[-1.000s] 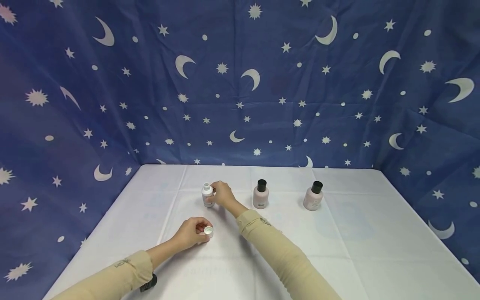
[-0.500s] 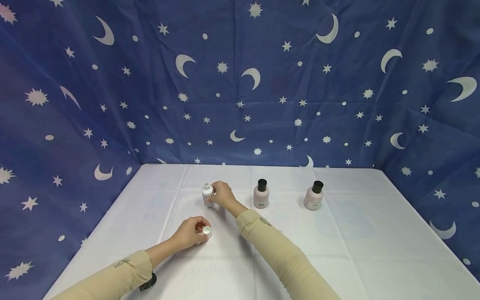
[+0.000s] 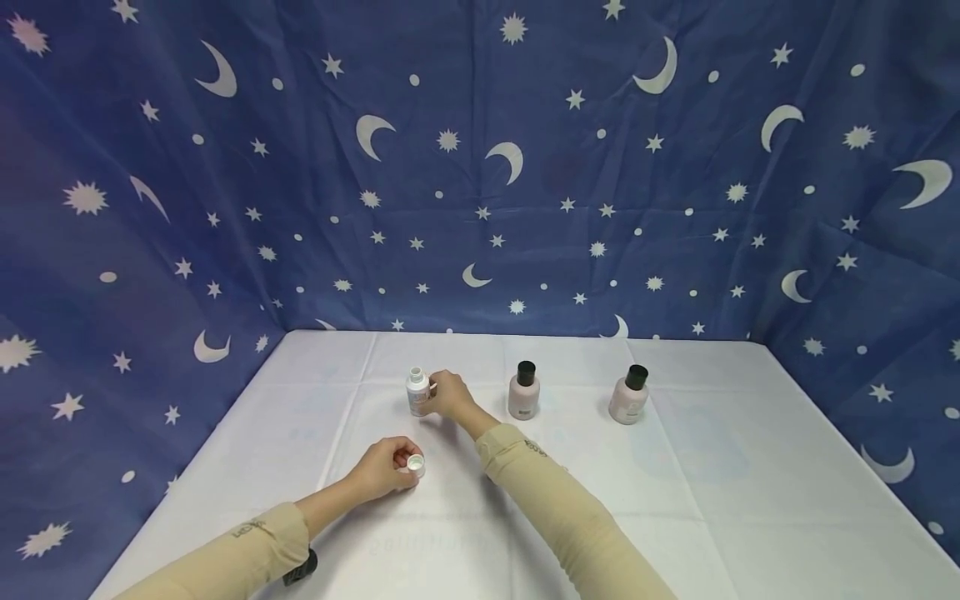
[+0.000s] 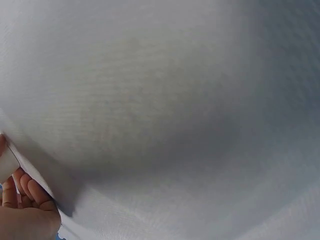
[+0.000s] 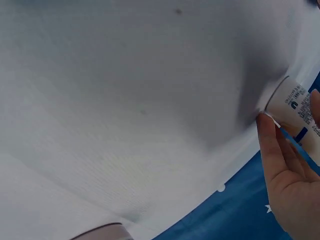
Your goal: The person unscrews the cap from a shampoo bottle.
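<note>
My left hand (image 3: 381, 467) pinches a small white bottle cap (image 3: 416, 464) between thumb and fingers, its hollow side facing up, low over the white table. At the frame's edge, the left wrist view shows part of that cap (image 4: 7, 164) and the curled fingers. Farther back, my right hand (image 3: 452, 394) grips a white bottle (image 3: 417, 393) from its right side. The bottle stands upright and uncapped, its bare neck on top. Printed text and a blue mark on the bottle (image 5: 296, 102) show in the right wrist view, partly covered by the thumb.
Right of the right hand stands a pink bottle (image 3: 523, 393) with a black cap. Another pink bottle (image 3: 627, 397) of that kind stands farther right. A small black thing (image 3: 302, 568) shows beside the left sleeve. A blue cloth (image 3: 480, 167) with moons and stars hangs behind the table.
The head view has shifted very slightly. Both hands keep their hold on the cap and the bottle, with hardly any movement.
</note>
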The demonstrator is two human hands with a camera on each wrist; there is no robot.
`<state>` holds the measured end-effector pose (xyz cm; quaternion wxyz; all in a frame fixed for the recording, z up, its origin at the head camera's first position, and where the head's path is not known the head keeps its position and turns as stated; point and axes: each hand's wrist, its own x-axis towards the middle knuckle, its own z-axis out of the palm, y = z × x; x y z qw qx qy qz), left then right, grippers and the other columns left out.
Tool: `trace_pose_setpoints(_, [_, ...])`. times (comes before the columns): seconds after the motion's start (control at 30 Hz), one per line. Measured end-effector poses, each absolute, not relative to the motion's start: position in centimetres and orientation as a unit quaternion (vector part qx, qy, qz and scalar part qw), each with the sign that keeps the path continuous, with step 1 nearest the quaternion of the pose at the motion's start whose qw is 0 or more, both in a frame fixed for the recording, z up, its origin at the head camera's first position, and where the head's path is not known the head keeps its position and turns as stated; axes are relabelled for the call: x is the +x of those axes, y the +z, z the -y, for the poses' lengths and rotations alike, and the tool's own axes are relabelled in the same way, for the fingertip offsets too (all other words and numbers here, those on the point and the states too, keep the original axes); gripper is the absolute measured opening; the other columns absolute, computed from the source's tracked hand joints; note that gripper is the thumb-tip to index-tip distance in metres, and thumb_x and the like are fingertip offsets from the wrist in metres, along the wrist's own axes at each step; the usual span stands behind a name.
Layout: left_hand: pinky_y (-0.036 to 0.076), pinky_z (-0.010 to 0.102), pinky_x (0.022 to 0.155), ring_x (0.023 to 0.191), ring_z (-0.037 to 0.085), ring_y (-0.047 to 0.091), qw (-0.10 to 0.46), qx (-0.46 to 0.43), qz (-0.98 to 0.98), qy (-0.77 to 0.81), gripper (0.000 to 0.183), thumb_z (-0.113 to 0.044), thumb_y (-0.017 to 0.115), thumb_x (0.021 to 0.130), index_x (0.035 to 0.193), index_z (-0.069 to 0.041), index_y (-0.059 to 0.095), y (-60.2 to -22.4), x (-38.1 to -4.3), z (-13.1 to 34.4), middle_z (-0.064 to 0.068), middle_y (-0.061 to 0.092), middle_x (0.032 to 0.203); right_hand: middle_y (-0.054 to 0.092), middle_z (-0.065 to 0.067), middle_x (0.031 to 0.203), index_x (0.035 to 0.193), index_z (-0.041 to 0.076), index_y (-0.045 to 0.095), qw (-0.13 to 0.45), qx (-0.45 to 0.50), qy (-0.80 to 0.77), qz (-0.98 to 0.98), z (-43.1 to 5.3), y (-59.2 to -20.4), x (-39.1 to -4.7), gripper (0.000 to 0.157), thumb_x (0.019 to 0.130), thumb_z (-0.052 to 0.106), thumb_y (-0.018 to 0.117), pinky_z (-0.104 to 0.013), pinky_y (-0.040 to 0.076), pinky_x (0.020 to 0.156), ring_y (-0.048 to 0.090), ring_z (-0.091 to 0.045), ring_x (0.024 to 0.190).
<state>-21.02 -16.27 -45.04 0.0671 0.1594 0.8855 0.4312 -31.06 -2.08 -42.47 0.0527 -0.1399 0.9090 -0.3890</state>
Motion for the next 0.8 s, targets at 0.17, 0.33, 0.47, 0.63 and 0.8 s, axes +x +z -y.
trace_pose_setpoints(0.17, [0.042,0.015,0.059,0.07,0.01,0.047,0.063,0.167,-0.889,0.421,0.026,0.006,0.073,0.069,0.092,0.005,0.061,-45.2,-21.0,16.3,0.003,0.057,0.079,0.069,-0.019,0.098,0.114,-0.007,0.06,0.064,-0.127,-0.388,-0.91,1.6,-42.8,-30.8,0.049,0.071,0.004,0.08,-0.034,0.056,0.078,0.066,-0.028,0.09])
trace_pose_setpoints(0.33, [0.042,0.016,0.06,0.07,0.011,0.048,0.057,0.168,-0.892,0.416,0.029,0.004,0.076,0.068,0.093,0.004,0.062,-45.3,-21.1,16.6,0.003,0.058,0.079,0.068,-0.018,0.1,0.116,-0.005,0.06,0.072,-0.13,-0.376,-0.914,1.1,-42.8,-30.7,0.05,0.072,0.006,0.08,-0.033,0.055,0.078,0.065,-0.027,0.089])
trace_pose_setpoints(0.47, [0.043,0.016,0.06,0.069,0.008,0.047,0.055,0.169,-0.895,0.41,0.031,0.001,0.079,0.068,0.094,0.004,0.063,-45.3,-21.0,16.9,0.003,0.057,0.078,0.068,-0.017,0.1,0.118,-0.004,0.059,0.079,-0.131,-0.362,-0.92,0.7,-42.6,-30.5,0.052,0.072,0.009,0.08,-0.032,0.054,0.077,0.064,-0.025,0.087])
trace_pose_setpoints(0.63, [0.043,0.016,0.06,0.07,0.007,0.047,0.073,0.192,-0.886,0.415,0.032,0.001,0.078,0.068,0.096,0.004,0.063,-45.0,-21.2,17.3,0.003,0.057,0.079,0.069,-0.016,0.099,0.117,-0.002,0.061,0.079,-0.134,-0.35,-0.924,0.0,-42.2,-30.2,0.05,0.073,0.01,0.08,-0.033,0.054,0.078,0.064,-0.025,0.088])
trace_pose_setpoints(0.8, [0.044,0.015,0.06,0.07,0.008,0.049,0.122,0.214,-0.872,0.422,0.04,-0.003,0.077,0.073,0.106,0.009,0.059,-44.1,-21.5,18.0,0.007,0.059,0.081,0.069,-0.016,0.099,0.115,0.0,0.062,0.079,-0.143,-0.352,-0.921,-0.8,-42.1,-29.9,0.046,0.073,0.01,0.079,-0.032,0.054,0.076,0.065,-0.026,0.088])
